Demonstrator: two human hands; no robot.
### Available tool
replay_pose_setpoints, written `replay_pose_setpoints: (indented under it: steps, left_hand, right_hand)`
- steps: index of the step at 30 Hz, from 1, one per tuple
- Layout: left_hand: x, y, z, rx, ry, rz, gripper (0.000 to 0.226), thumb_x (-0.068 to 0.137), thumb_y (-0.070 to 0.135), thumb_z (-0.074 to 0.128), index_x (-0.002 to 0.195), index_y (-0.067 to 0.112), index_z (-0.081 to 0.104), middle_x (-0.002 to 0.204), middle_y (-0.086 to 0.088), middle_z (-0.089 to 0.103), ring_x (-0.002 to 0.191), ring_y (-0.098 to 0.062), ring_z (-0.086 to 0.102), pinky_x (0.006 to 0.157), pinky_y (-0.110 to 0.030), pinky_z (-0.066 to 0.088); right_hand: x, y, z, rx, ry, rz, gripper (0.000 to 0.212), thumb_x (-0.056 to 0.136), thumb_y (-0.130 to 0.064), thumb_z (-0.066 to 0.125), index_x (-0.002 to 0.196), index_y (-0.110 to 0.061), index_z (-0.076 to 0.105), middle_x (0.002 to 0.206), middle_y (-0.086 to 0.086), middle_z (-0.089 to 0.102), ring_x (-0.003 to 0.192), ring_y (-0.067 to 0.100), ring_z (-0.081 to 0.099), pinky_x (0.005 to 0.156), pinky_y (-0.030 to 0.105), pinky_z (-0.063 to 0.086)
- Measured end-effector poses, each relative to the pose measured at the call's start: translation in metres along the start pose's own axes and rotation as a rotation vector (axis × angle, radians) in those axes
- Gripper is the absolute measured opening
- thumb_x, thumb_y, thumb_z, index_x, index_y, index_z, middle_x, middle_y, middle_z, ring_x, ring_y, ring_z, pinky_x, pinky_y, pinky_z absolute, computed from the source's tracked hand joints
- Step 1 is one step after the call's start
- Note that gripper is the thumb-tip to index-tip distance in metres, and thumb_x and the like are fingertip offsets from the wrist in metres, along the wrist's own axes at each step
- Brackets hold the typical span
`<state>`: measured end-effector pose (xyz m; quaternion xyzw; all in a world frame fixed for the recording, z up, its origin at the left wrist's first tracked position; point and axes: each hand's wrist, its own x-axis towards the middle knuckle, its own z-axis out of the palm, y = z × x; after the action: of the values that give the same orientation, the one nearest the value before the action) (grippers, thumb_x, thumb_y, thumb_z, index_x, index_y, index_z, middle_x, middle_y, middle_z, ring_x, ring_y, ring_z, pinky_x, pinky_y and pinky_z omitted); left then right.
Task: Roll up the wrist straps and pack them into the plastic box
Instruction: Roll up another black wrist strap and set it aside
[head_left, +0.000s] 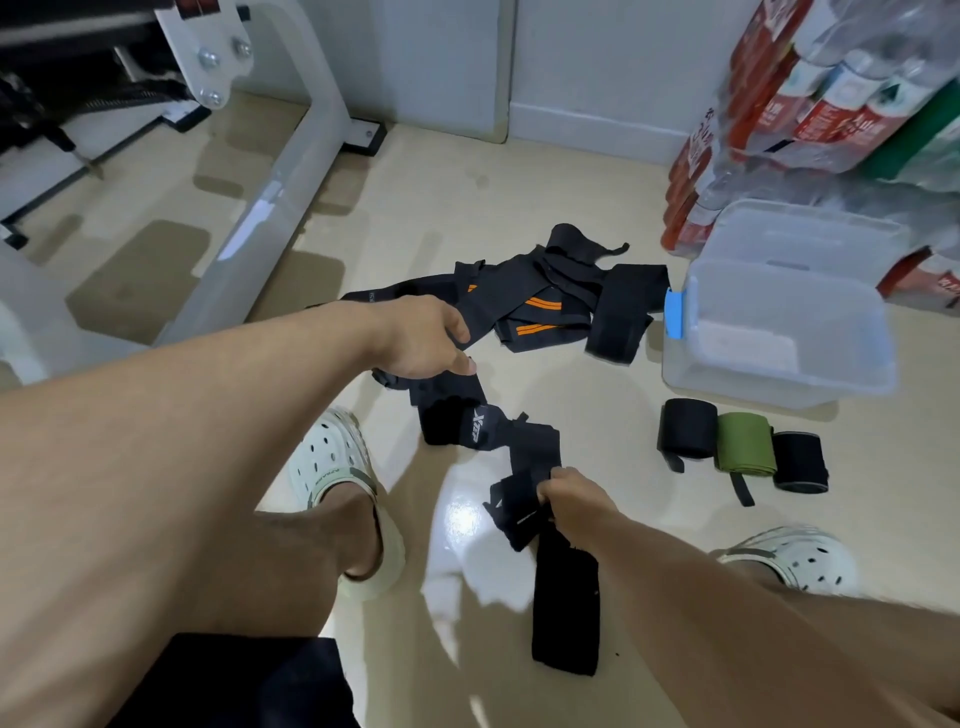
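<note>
Right hand (566, 499) pinches the black strap (483, 426), left hand (426, 338) grips its far end; slack between grips may twist, spoiling the roll.

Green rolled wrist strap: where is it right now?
In the head view, the green rolled wrist strap lies on the floor right of centre, between two black rolls, just before the plastic box.

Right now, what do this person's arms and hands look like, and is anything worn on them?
Both arms are bare right to the picture's edge: no sleeves, gloves, watch or rings show. The left hand and the right hand are plain and unmarked. Lower down, dark shorts and pale perforated clogs are worn.
</note>
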<state>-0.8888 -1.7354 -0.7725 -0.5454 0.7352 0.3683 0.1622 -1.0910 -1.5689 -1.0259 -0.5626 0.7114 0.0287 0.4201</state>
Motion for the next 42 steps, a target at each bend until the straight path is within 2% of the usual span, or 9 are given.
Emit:
replay_pose_setpoints:
  steps: [4,8,12,15,20,26,30,38,42]
  left_hand:
    - [-0.001,0.002,-0.003,0.019,0.008,0.014,0.05,0.095,0.042,0.069,0.14,0.024,0.056,0.139,0.003,0.06,0.11,-0.017,0.052,0.098,-0.027,0.04]
    - [-0.004,0.003,-0.005,0.013,0.016,0.029,0.049,0.095,0.04,0.07,0.139,0.023,0.056,0.137,0.002,0.059,0.111,-0.017,0.051,0.098,-0.028,0.041]
    - [-0.008,0.003,-0.005,0.031,0.014,0.046,0.052,0.093,0.038,0.073,0.14,0.023,0.056,0.137,0.002,0.06,0.122,-0.022,0.056,0.106,-0.034,0.044]
    - [-0.013,0.006,-0.008,0.029,0.013,0.066,0.059,0.091,0.033,0.076,0.144,0.021,0.053,0.138,0.001,0.061,0.124,-0.022,0.056,0.105,-0.032,0.044]
    - [-0.027,0.015,-0.014,-0.076,0.077,0.116,0.072,0.082,0.031,0.086,0.144,0.018,0.051,0.138,0.0,0.061,0.124,-0.023,0.058,0.105,-0.032,0.045]
    - [-0.038,0.036,-0.022,-0.57,0.189,0.262,0.015,0.091,0.028,0.076,0.101,0.018,0.072,0.087,0.008,0.074,0.081,-0.014,0.068,0.074,-0.024,0.052]
    - [-0.044,0.047,-0.027,-0.897,0.293,0.266,0.019,0.098,0.025,0.07,0.094,0.007,0.065,0.079,-0.008,0.071,0.072,-0.024,0.07,0.071,-0.036,0.061]
    - [-0.049,0.059,-0.034,-1.02,0.459,0.275,0.024,0.09,0.04,0.075,0.09,0.016,0.074,0.089,-0.005,0.078,0.083,-0.03,0.076,0.083,-0.052,0.063]
    - [-0.052,0.062,-0.039,-1.046,0.429,0.274,0.035,0.079,0.053,0.076,0.087,0.019,0.076,0.091,-0.011,0.079,0.09,-0.039,0.075,0.085,-0.061,0.058]
  right_hand:
    - [-0.004,-0.007,-0.016,0.01,-0.017,-0.033,0.01,0.062,-0.013,0.052,0.069,-0.02,0.055,0.08,-0.004,0.054,0.07,0.019,0.05,0.059,0.033,0.039]
    - [-0.002,-0.017,-0.05,0.058,0.009,-0.172,0.043,0.076,0.009,0.052,0.06,-0.03,0.057,0.08,-0.009,0.06,0.072,0.01,0.056,0.067,0.026,0.045]
    - [-0.007,-0.056,-0.118,0.132,-0.082,-0.231,0.035,0.083,0.003,0.075,0.067,-0.025,0.062,0.07,-0.008,0.057,0.063,0.008,0.049,0.063,0.015,0.039]
    - [-0.025,-0.09,-0.182,0.166,-0.104,-0.321,0.036,0.085,0.001,0.077,0.066,-0.023,0.058,0.068,-0.009,0.051,0.066,0.012,0.045,0.067,0.025,0.038]
    - [-0.087,-0.144,-0.284,0.253,0.001,-0.456,0.034,0.087,0.002,0.076,0.071,-0.018,0.054,0.064,-0.01,0.048,0.057,0.003,0.042,0.056,0.013,0.036]
    - [-0.129,-0.151,-0.324,0.584,0.169,-0.527,0.03,0.087,-0.001,0.078,0.074,-0.024,0.062,0.072,-0.004,0.059,0.07,0.014,0.054,0.063,0.022,0.046]
    - [-0.12,-0.127,-0.304,0.668,0.438,-0.45,0.025,0.083,-0.001,0.082,0.086,-0.024,0.07,0.089,-0.001,0.068,0.078,0.011,0.061,0.077,0.024,0.05]
    - [-0.105,-0.101,-0.298,0.591,0.564,-0.279,0.048,0.091,-0.01,0.076,0.129,-0.037,0.064,0.083,0.001,0.064,0.08,0.01,0.066,0.081,0.02,0.049]
    - [-0.103,-0.091,-0.306,0.464,0.477,-0.165,0.066,0.093,-0.011,0.074,0.149,-0.036,0.048,0.107,0.001,0.072,0.098,0.017,0.071,0.089,0.025,0.052]
